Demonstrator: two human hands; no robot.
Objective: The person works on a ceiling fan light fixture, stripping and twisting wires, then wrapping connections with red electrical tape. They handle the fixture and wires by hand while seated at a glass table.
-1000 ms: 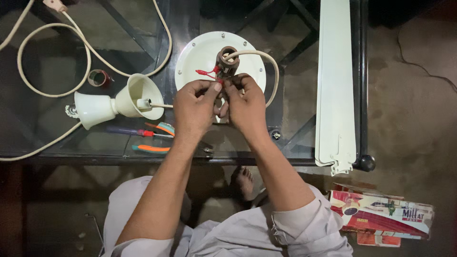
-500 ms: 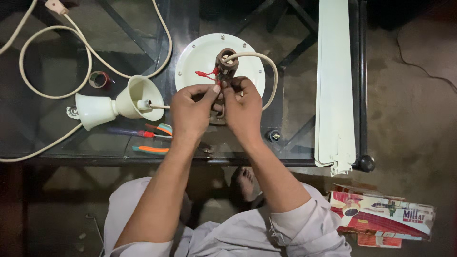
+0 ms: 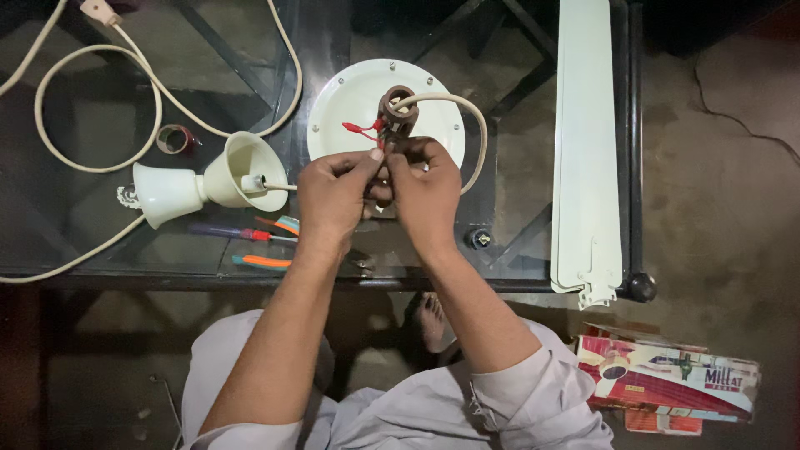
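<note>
Hands (image 3: 379, 196) pinch thin wires (image 3: 379, 142) over round cream motor (image 3: 358, 104)

Canopy cups (image 3: 204, 179) crowding left; right open

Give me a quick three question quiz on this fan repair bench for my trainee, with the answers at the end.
1. True or false: both hands are working at the wires by the round cream motor housing.
2. Which lies along the table's right side? A) a coil of rope B) the white fan blades C) a hammer
3. What sits just left of the left hand?

Key
1. True: the left hand and right hand meet at the red wires in front of the housing.
2. B.
3. The cream bell-shaped covers on a rod, with screwdrivers lying nearer the person on the glass table.
</note>
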